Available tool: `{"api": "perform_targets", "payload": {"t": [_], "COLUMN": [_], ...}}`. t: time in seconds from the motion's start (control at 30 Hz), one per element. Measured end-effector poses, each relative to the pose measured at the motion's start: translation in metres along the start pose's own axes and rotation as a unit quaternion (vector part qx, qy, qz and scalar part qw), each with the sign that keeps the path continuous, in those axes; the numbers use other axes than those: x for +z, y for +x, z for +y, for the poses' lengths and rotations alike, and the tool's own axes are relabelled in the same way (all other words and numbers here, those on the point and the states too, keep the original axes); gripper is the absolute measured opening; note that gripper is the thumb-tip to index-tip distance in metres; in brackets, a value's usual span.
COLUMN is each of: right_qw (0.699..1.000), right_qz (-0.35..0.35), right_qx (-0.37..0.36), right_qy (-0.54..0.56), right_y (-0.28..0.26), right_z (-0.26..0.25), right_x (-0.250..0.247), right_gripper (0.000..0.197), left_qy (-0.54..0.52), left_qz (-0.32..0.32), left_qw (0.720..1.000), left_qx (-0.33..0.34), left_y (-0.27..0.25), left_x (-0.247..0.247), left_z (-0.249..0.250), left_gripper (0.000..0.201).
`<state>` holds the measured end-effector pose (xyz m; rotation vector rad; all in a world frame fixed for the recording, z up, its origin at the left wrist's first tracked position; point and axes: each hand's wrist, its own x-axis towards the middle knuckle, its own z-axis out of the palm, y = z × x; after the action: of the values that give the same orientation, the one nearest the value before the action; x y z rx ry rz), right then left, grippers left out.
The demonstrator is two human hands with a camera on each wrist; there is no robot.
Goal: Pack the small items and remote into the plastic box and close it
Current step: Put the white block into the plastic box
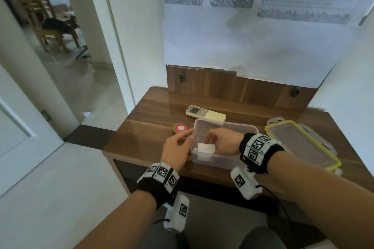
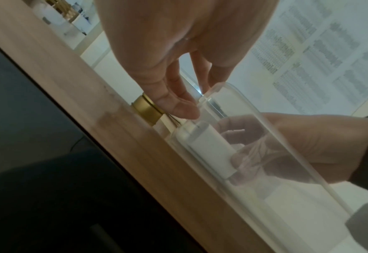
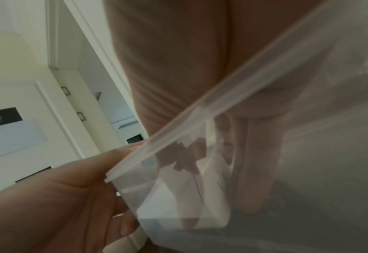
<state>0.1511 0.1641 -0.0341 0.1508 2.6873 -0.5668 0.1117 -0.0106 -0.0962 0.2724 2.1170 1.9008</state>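
Note:
A clear plastic box (image 1: 245, 127) stands open at the middle of the wooden table. My right hand (image 1: 214, 141) reaches down into it and grips a white charger block (image 1: 206, 148) near the box's left wall. Through that wall, the block (image 2: 209, 147) shows between the thumb and fingers of the right hand (image 2: 286, 145). My left hand (image 1: 188, 137) holds the box's left wall at the near corner, thumb (image 2: 178, 106) outside. A cream remote (image 1: 205, 113) lies behind the box. A round gold tin with a red top (image 1: 179, 128) sits to its left.
The box's lid (image 1: 301, 143), clear with a yellow-green seal, lies flat to the right of the box. A wooden back panel (image 1: 232, 85) rises behind the table. An open doorway with wooden chairs (image 1: 50, 26) is at the far left.

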Motion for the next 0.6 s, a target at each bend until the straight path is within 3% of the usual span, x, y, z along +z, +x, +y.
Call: {"api": "perform_targets", "payload": {"t": [0.4, 0.57, 0.6], "right_qw": [0.991, 0.986, 0.981], "right_qz": [-0.031, -0.016, -0.011], "right_qx": [-0.024, -0.013, -0.012], "right_qy": [0.125, 0.166, 0.192], "right_y": [-0.025, -0.036, -0.04], "right_z": [0.012, 0.013, 0.015], "right_x": [-0.003, -0.002, -0.005], "right_gripper": [0.04, 0.071, 0.07], "left_qy": [-0.004, 0.022, 0.032], "left_qz": [0.014, 0.02, 0.029], "left_qw": [1.0, 0.999, 0.999], "left_qx": [0.0, 0.017, 0.013], "left_y": [-0.003, 0.01, 0.017], "left_x": [0.004, -0.001, -0.005], "left_z": [-0.005, 0.011, 0.016], "left_gripper": [0.024, 0.015, 0.014]}}
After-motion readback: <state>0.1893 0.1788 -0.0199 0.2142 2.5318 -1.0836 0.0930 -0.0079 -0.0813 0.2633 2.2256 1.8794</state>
